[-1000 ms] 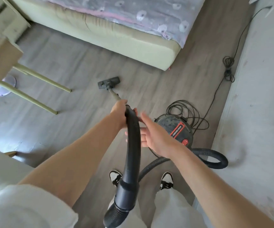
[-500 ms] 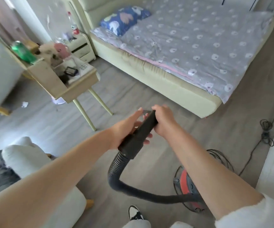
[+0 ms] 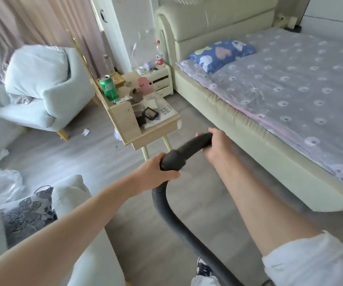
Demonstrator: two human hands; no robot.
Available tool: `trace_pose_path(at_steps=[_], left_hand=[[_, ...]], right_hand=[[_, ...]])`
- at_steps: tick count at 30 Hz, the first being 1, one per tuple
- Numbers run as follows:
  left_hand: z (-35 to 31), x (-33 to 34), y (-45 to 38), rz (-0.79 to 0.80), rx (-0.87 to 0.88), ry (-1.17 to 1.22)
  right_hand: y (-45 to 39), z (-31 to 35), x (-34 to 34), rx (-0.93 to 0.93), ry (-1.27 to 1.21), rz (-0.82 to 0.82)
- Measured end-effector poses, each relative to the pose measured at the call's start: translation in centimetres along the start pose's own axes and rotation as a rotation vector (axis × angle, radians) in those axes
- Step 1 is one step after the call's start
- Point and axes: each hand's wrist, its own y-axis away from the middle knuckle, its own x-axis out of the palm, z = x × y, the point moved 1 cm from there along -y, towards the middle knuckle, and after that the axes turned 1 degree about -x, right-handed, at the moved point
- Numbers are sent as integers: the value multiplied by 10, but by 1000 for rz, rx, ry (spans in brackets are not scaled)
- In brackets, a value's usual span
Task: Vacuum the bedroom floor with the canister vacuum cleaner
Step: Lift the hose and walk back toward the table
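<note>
No lettering reads clearly: the green can (image 3: 109, 87) on the small wooden table (image 3: 156, 132) carries white marks too blurred to make out. We curl our left hand (image 3: 153, 173) around the black hose cuff (image 3: 173, 159) and our right hand (image 3: 216, 146) around the curved handle (image 3: 197, 142), while the grey ribbed hose (image 3: 166, 211) loops down over the wood floor (image 3: 137, 223) between table and bed (image 3: 269, 104).

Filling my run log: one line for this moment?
phase: vacuuming | left hand: grips hose cuff | right hand: grips handle | nozzle: out of view

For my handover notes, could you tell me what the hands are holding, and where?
Both grip the vacuum handle: left hand at its cuff by the hose, right hand at the front end.
</note>
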Motion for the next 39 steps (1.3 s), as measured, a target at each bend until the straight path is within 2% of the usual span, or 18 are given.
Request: trace_pose_path(at_steps=[7,12,15,22,27,39], left_hand=[[-15,-54,-71,-56,-9,232],[7,-88,-101,-46,-37,300],[18,-113,-124,-58,-28,316],[57,-172,-179,-32,9,379],[82,-207,-207,-12,33,388],[98,-280,-259,-96,99,177]], right_hand=[[-80,12,106,172,61,38],[-123,0,137,269,198,-52],[-147,-10,155,309,198,-114],[-176,-49,215,243,209,-122],[-195,-76,253,169,116,-165],[-234,-104,316,133,-73,-87]])
